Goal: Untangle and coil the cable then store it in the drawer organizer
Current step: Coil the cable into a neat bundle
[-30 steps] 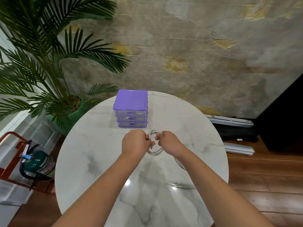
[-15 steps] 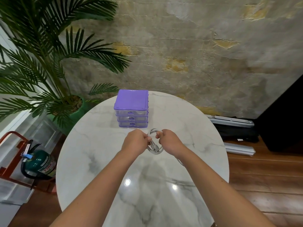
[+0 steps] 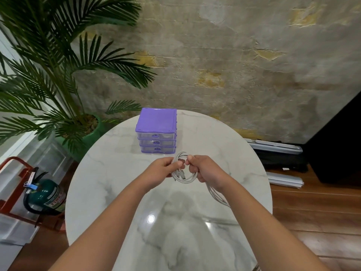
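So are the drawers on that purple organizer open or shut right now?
Shut. All three drawer fronts of the purple organizer sit flush with its frame, none pulled out. The cable is outside it, held by both hands.

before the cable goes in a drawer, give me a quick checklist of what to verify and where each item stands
1. Cable held by both hands: ok. The left hand and right hand each grip a side of the coil.
2. Coil finished: not ok. A loose length trails from under the right hand across the table.
3. Connector end tucked in: cannot tell. A plug lies inside the loop, but how it is secured is unclear.
4. Drawer open to receive it: not ok. All three drawers of the purple drawer organizer look closed.
5. Path to the organizer: ok. Only bare tabletop shows between the coil and the drawer fronts.
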